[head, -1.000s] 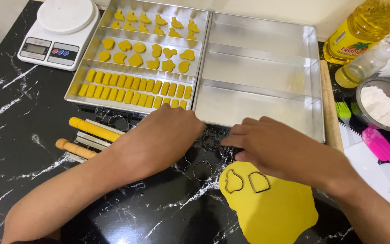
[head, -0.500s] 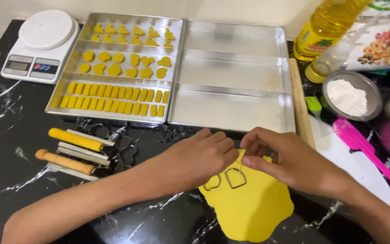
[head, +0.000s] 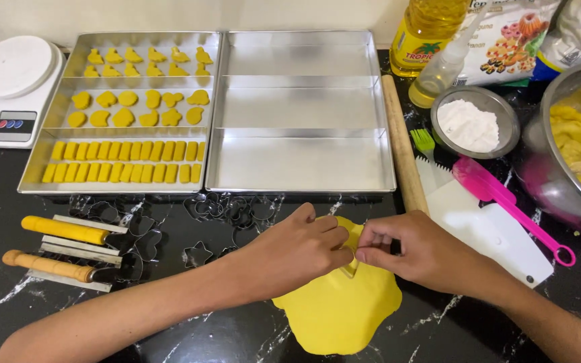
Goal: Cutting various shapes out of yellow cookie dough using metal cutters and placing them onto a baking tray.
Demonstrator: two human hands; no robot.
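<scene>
Both hands meet knuckle to knuckle over the yellow dough (head: 341, 309): left hand (head: 297, 250) curled, right hand (head: 415, 252) pinching a small cutter (head: 351, 267).

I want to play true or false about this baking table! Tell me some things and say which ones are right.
1. Both hands, left hand and right hand, meet over the yellow dough sheet. True.
2. The right tray is full of cookies. False: it holds none; the cut shapes lie in the left tray.
3. The small bowl holds white powder. True.
4. The spatula is blue. False: it is pink.
5. The rolling pin lies beside the right tray. True.
</scene>
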